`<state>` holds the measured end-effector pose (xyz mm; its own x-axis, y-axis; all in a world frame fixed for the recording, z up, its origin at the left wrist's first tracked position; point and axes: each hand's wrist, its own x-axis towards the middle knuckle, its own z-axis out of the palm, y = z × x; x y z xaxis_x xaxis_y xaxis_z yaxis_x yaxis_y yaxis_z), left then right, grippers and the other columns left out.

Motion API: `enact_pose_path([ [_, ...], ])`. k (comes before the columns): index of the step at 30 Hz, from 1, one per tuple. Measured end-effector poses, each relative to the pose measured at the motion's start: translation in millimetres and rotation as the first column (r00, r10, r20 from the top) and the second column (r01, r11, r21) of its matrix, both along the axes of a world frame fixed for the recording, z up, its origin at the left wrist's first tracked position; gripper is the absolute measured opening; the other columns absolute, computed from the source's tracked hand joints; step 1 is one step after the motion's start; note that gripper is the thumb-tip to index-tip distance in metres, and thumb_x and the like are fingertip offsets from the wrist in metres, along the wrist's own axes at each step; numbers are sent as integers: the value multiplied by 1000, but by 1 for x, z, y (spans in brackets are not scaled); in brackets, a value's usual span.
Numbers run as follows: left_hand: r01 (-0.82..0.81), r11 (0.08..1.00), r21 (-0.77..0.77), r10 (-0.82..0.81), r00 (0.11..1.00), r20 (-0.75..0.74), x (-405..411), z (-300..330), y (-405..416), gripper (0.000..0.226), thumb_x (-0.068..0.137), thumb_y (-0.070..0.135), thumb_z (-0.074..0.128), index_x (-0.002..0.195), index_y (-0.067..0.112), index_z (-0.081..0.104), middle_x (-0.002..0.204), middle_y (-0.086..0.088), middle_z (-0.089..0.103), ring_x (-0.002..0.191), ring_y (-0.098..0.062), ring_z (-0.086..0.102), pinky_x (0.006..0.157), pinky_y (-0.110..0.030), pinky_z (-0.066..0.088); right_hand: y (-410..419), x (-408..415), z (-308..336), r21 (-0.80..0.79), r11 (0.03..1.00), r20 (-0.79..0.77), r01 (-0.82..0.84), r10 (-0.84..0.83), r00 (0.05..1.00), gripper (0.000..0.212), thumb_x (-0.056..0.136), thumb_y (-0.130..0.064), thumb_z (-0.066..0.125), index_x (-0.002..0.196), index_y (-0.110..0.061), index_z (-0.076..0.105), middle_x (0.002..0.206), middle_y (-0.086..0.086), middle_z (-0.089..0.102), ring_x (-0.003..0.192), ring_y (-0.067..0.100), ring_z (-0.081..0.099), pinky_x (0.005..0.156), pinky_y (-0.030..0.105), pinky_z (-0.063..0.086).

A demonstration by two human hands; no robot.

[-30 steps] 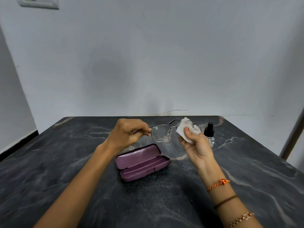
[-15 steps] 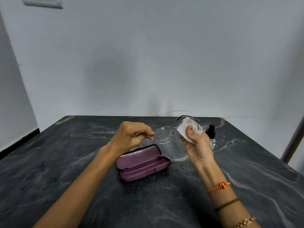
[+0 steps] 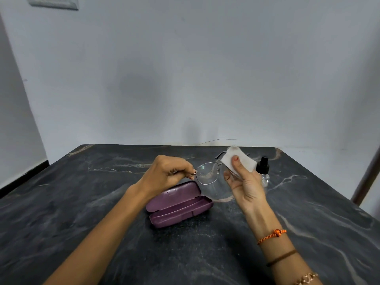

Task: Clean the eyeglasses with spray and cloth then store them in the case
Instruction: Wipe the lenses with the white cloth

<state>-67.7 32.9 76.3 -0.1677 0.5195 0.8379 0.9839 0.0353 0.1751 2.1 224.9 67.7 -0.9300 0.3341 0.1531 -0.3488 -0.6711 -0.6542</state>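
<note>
Thin metal-framed eyeglasses (image 3: 206,173) hang in the air above the table. My left hand (image 3: 168,174) pinches their left end. My right hand (image 3: 245,183) presses a white cloth (image 3: 239,159) around the right lens, thumb on top, so that lens is hidden. A purple glasses case (image 3: 181,204) lies open on the table just below and between my hands. A small clear spray bottle (image 3: 264,170) with a black top stands on the table behind my right hand, partly covered by it.
The dark marble table (image 3: 102,233) ends at a white wall at the back. A brown vertical post (image 3: 368,175) stands off the table's right edge. A wall socket (image 3: 54,3) sits high at the upper left.
The glasses and both hands have shifted slightly. The cloth on the right lens has moved up a little with my right thumb sliding over it.
</note>
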Motion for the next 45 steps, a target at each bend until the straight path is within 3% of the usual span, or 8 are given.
enact_pose_path([
  [3,10,999,46,-9,1000,-2,0,3,-1,7,75,4,61,77,-1,66,69,-12,70,69,-8,65,60,-24,57,3,-1,0,104,995,-23,1,1,1000,81,14,-34,93,87,-12,63,69,-5,74,67,6,69,58,18,55],
  [9,-27,995,100,35,996,-77,3,17,-12,10,76,7,59,83,15,59,71,-9,69,72,-10,65,65,-15,54,8,3,2,343,936,-14,78,-78,997,74,14,-48,89,75,-11,70,70,-3,75,69,6,70,59,17,56],
  [14,-3,997,76,6,999,-35,0,13,-10,9,76,8,59,83,15,60,72,-6,68,70,-7,65,64,-17,55,5,4,3,14,998,-18,-54,54,998,63,27,-10,88,85,-9,61,75,4,72,74,16,69,54,20,56],
  [17,-11,998,56,13,999,-41,0,11,-7,13,76,6,57,83,16,59,69,-9,70,70,-8,65,60,-20,55,3,0,3,-159,981,-80,-109,97,992,84,7,-8,92,86,-10,64,72,6,74,67,16,72,62,26,58],
  [21,-19,998,67,22,999,-45,1,12,-7,14,75,5,56,82,17,59,68,-10,70,69,-8,65,59,-21,55,0,-1,2,-122,983,-105,-138,125,987,74,11,-16,94,81,-11,70,74,4,73,67,14,70,60,25,57],
  [29,-19,996,82,24,998,-57,3,14,-7,10,77,8,59,82,16,59,71,-4,68,70,-6,64,60,-22,56,-1,5,6,189,979,-49,-71,82,995,64,18,-39,92,73,-13,75,64,-2,71,60,4,66,49,15,50],
  [38,16,998,53,-16,1000,-14,2,8,-3,7,74,4,59,79,7,64,69,-11,70,68,-8,66,59,-24,56,-1,3,4,-174,983,-34,-59,54,998,91,-1,-25,92,84,-13,62,63,2,73,55,10,68,54,20,55],
  [45,-12,995,94,17,998,-58,6,4,5,11,74,4,61,79,13,60,68,-12,70,70,-9,65,61,-19,55,-5,0,2,14,995,-71,-102,103,992,76,7,-26,93,79,-19,71,71,-2,74,63,8,69,54,18,54],
])
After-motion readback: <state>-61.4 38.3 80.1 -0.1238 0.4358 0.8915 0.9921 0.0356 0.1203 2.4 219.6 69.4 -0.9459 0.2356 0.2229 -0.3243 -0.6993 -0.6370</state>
